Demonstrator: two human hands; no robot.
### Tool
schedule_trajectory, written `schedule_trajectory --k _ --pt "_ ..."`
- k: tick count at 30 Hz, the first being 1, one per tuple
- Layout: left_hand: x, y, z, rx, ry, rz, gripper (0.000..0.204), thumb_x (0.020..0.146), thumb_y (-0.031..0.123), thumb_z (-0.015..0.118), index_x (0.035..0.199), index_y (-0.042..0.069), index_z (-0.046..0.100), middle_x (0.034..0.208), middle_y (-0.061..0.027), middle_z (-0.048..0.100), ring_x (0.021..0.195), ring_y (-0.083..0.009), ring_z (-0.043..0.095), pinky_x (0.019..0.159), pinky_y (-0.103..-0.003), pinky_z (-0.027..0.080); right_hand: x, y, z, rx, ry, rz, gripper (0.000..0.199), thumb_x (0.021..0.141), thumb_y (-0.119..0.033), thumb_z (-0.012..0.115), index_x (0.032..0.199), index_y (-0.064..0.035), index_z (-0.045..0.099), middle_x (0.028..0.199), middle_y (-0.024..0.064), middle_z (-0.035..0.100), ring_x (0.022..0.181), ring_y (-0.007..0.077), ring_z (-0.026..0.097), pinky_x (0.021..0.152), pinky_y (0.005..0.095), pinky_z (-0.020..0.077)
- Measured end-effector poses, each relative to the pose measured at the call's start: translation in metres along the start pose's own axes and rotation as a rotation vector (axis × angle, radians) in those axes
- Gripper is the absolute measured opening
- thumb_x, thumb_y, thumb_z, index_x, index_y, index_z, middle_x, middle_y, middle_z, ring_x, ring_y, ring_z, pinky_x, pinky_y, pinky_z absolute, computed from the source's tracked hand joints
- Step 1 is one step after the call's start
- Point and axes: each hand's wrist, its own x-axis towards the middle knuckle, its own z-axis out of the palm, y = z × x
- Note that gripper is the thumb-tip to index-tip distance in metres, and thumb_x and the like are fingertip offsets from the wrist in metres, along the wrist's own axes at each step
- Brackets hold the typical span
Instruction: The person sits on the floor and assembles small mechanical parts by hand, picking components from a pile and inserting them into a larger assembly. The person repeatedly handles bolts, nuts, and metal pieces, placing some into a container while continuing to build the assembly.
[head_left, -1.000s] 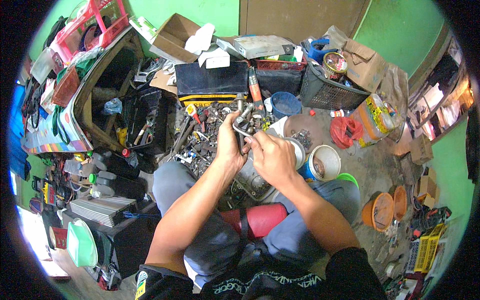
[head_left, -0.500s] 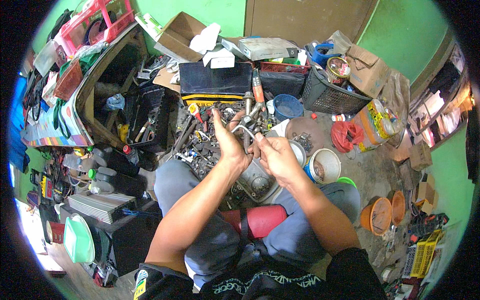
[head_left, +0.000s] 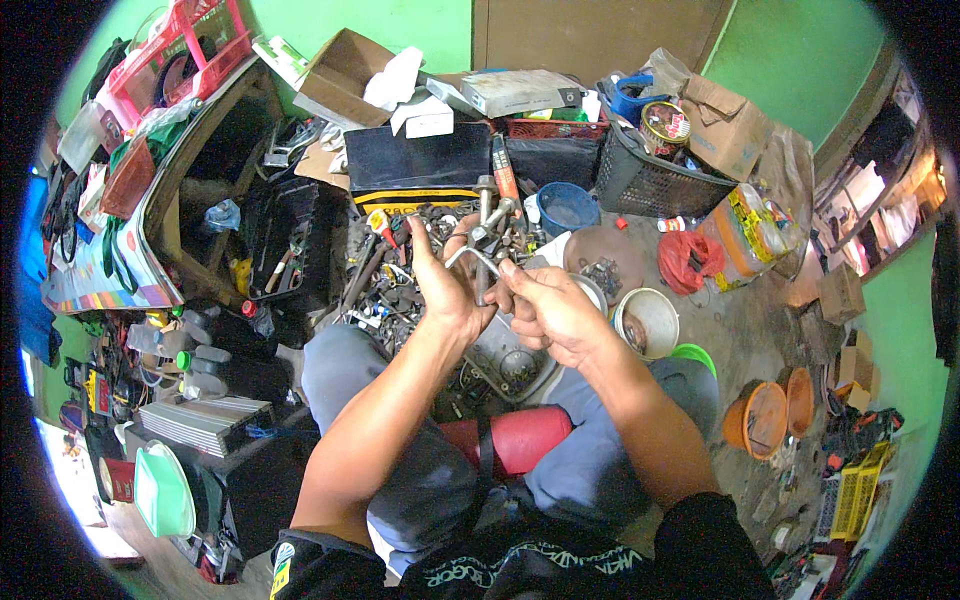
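Observation:
Above the heap of metal parts, my left hand (head_left: 449,295) is closed around a metal part (head_left: 486,222) with several rods and bolt-like ends. Its thumb points up and away, and its other fingers are partly hidden behind the part. My right hand (head_left: 556,312) pinches a thin bent metal rod (head_left: 482,262), which looks like a hex key. That rod crosses in front of the metal part, its bent end near my left palm. Whether its tip touches the part I cannot tell. Below both hands lies a grey metal cover (head_left: 508,362) beside my legs.
Mixed metal parts (head_left: 385,290) lie on the floor ahead, with a black and yellow box (head_left: 420,165) behind. To the right stand a blue basin (head_left: 568,208), a white bucket (head_left: 660,322) and a red plastic bag (head_left: 690,262). Dark jugs (head_left: 235,370) stand at the left.
The right hand's fingers have curled further, and the bent rod sits a little further left against the metal part. The whole view has shifted slightly.

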Motion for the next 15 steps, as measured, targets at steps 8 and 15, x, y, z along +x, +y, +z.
schedule_trajectory --k 8,15 --pt "0.014 0.010 -0.004 -0.019 -0.055 0.008 0.031 0.098 0.037 0.049 0.105 0.009 0.058 0.081 -0.0068 0.064 0.049 -0.0113 0.054 0.027 -0.019 0.029 -0.009 -0.010 -0.006 0.122 -0.070 0.148 0.043 0.100 -0.045 0.052 0.083 -0.0049 0.058 0.054 -0.0089 0.027 0.041 0.0037 0.022 0.038 0.0239 0.0151" --pt "0.010 0.018 -0.010 0.071 -0.022 0.163 0.025 0.097 0.033 0.050 0.107 0.012 0.060 0.088 -0.0057 0.066 0.058 -0.0124 0.059 0.030 -0.020 0.028 -0.006 -0.008 -0.007 0.006 -0.053 0.079 0.045 0.101 -0.042 0.049 0.076 -0.0062 0.054 0.053 -0.0099 0.025 0.040 0.0036 0.020 0.038 0.0241 0.0145"
